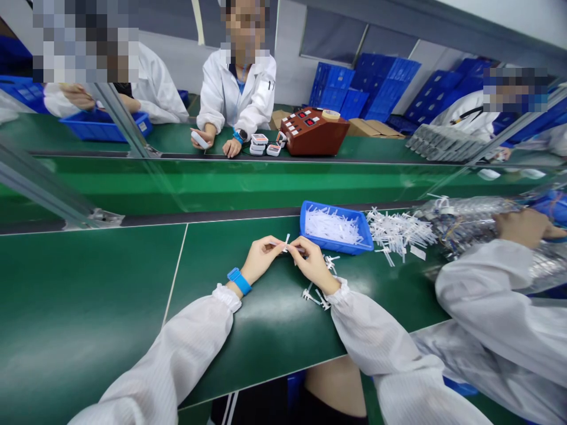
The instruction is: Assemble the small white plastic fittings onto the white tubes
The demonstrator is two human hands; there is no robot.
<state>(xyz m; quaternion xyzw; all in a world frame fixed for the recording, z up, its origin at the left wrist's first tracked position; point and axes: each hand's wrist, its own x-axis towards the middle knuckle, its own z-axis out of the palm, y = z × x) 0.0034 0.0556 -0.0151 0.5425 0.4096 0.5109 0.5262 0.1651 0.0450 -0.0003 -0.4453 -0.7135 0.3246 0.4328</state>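
Observation:
Over the green table (133, 283), my left hand (263, 257) and my right hand (311, 262) meet, fingertips pinched together on a small white plastic piece (287, 241). One thin end of it sticks up between them. A blue strap circles my left wrist. Just beyond my right hand is a blue tray (367, 236) with many thin white pieces (332, 225) inside. Several white clip-like parts (322, 300) lie under and beside my right wrist.
A heap of white parts (398, 230) lies right of the tray. Farther right, a person's sleeved arm (487, 277) reaches over clear plastic bags (465, 227). Across the green belt (212, 183), people sit near a red-brown device (316, 133) and a blue bin (101, 127).

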